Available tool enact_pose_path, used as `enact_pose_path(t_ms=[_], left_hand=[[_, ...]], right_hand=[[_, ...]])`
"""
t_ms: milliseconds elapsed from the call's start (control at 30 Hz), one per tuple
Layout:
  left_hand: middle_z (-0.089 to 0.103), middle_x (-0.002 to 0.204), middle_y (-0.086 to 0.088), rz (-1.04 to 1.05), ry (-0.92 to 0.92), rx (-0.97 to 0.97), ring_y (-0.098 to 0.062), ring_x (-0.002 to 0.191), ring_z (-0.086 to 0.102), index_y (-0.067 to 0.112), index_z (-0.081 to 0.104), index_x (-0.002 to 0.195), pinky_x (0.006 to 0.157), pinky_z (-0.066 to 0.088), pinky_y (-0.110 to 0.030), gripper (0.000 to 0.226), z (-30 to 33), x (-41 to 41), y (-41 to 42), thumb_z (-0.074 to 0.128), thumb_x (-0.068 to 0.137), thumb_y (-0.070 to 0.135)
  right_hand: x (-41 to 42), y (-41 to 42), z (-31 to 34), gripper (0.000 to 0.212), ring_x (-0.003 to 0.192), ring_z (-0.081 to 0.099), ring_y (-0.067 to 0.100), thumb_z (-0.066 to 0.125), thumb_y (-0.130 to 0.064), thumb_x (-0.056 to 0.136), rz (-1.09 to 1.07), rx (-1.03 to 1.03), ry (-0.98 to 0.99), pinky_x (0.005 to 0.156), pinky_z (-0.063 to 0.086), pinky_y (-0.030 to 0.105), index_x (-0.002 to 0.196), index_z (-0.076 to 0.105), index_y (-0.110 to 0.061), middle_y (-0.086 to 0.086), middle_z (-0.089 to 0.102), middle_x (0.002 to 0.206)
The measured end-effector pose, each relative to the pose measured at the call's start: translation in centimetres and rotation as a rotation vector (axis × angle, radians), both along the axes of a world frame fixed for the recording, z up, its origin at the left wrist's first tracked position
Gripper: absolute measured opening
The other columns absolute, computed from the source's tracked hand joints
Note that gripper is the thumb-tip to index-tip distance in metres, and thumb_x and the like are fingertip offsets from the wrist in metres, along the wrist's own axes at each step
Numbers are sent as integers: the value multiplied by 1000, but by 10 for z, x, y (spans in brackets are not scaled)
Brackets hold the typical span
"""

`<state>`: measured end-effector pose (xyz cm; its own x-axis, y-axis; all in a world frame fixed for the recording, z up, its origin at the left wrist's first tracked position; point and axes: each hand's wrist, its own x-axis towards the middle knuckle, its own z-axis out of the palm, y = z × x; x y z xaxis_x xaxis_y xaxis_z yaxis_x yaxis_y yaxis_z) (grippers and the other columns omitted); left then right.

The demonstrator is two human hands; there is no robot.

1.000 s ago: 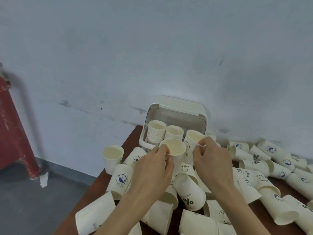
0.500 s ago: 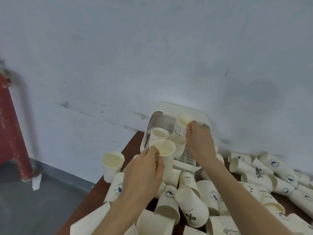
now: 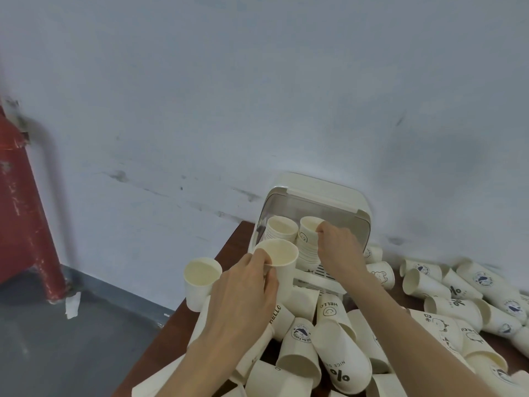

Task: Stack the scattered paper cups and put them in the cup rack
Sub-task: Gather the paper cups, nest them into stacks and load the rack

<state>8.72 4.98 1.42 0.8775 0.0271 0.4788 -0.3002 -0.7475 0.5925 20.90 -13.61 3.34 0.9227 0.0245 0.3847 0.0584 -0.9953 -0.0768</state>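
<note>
Left hand held a cup upright, mouth up, long axis vertical, just in front of the rack. Fingers pinched its near rim, thumb on top, wrist angled in from the lower left. Right hand reached into the rack, fingers pinching the rim of the top cup on the right stack; that cup sat mouth up, tilted slightly. Rack stood at the desk's far edge against the wall, lid raised, holding two upright stacks: left stack and the right one. One lone cup stood upright near the desk's left edge. Loose cups lay on their sides across the desk, mouths pointing every way.
</note>
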Motion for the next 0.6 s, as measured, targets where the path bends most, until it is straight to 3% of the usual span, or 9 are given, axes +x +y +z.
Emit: enact_pose_path(t_ms=[167, 267, 367, 433, 533, 600], left_hand=[[55, 85, 12, 20, 5, 12, -9, 75, 55, 28, 46, 94, 64, 46, -29, 10, -2, 10, 1, 39, 97, 34], [57, 88, 11, 14, 1, 26, -13, 79, 58, 27, 48, 96, 69, 49, -35, 14, -1, 18, -2, 38, 97, 36], [59, 89, 9, 15, 0, 58, -16, 81, 59, 24, 50, 99, 72, 49, -38, 18, 5, 28, -5, 37, 98, 37], [60, 90, 6, 26, -8, 74, -18, 82, 59, 22, 51, 99, 74, 49, -40, 21, 14, 37, -8, 36, 98, 38], [59, 90, 3, 51, -66, 79, -22, 81, 57, 19, 51, 100, 74, 49, -41, 25, 31, 55, -12, 35, 99, 38], [59, 89, 2, 68, -130, 73, -23, 79, 56, 17, 51, 100, 70, 48, -40, 26, 40, 70, -15, 35, 100, 37]], right_hand=[[3, -2, -13, 30, 89, 62, 34, 39, -9, 93, -18, 28, 14, 64, 43, 33, 111, 63, -16, 12, 67, 98], [-1, -2, -17, 23, 80, 60, 32, 41, -6, 90, -31, 16, 35, 58, 39, 31, 84, 62, -13, 9, 64, 83], [-3, -4, -20, 30, 70, 56, 32, 42, -6, 88, -10, 15, 57, 55, 33, 30, 60, 39, -16, 6, 53, 69], [-4, -5, -20, 26, 71, 56, 32, 42, -9, 90, 8, 21, 80, 56, 35, 31, 65, 38, -16, 8, 54, 72], [-9, -7, -21, 9, 78, 59, 36, 41, -12, 90, 33, 58, 67, 58, 39, 34, 88, 49, -14, 11, 64, 83], [-14, -8, -20, 18, 83, 61, 36, 40, -15, 91, 39, 91, 40, 60, 42, 36, 105, 52, -13, 11, 66, 87]])
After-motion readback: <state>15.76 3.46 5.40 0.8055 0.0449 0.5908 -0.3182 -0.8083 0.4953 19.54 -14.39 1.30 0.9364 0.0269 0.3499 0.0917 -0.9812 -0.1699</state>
